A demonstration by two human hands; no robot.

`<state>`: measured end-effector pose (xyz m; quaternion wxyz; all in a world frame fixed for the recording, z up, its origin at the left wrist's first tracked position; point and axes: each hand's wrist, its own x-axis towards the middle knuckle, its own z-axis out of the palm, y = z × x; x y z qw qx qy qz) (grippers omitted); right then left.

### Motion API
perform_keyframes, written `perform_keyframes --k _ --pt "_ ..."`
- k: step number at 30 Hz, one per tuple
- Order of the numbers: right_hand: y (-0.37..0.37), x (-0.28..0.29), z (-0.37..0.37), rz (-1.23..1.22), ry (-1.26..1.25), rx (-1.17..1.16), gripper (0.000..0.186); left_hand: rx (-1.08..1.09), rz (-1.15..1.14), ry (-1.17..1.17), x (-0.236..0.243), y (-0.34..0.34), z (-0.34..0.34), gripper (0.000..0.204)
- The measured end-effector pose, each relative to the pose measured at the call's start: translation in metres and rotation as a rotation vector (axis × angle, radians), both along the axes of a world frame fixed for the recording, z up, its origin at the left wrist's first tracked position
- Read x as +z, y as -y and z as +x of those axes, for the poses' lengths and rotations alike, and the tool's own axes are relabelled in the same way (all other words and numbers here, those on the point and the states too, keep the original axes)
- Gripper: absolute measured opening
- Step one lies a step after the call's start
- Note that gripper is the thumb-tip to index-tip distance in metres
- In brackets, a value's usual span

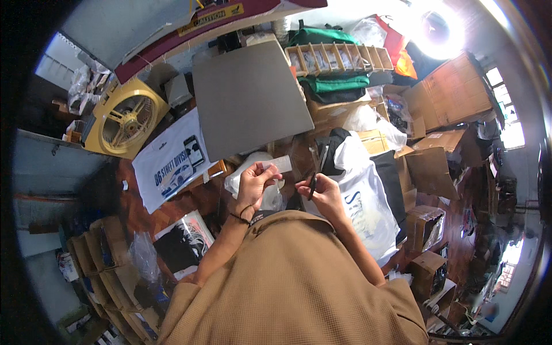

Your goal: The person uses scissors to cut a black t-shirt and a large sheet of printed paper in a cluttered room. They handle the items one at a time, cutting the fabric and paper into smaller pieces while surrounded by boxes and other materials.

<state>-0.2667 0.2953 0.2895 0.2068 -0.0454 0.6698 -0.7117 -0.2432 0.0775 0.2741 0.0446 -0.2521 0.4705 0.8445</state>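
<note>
Head camera view, looking straight down over a person in a tan waffle-knit shirt [299, 282] working at a crowded counter [198, 198]. The left hand [253, 185], with a dark band at the wrist, is raised and closed, pinching a small pale slip of paper or film [279, 164] between thumb and fingertips. The right hand [323, 192] sits just beside it, curled around the handles of dark scissors [315, 169], whose blades point up and away from the body, near the slip but not touching it. Under the hands lie a crumpled clear plastic bag [253, 167] and a white printed shirt [365, 201]. Farther back rests a large flat grey board [250, 98]; to its left lie another white printed shirt [172, 158] and a yellow wheel-shaped fan [123, 118]. Cardboard boxes [454, 92] crowd the right side.
</note>
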Motion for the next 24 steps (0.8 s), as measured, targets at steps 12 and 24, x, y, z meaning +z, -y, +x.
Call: perform_keyframes --k 12,24 --pt "0.005 0.05 -0.021 -0.119 -0.026 -0.088 0.016 -0.212 0.061 -0.076 0.037 -0.035 0.025 0.014" --pt "-0.026 0.07 -0.026 -0.078 -0.195 0.187 0.064 -0.187 -0.201 -0.194 0.082 -0.029 0.01 0.012"
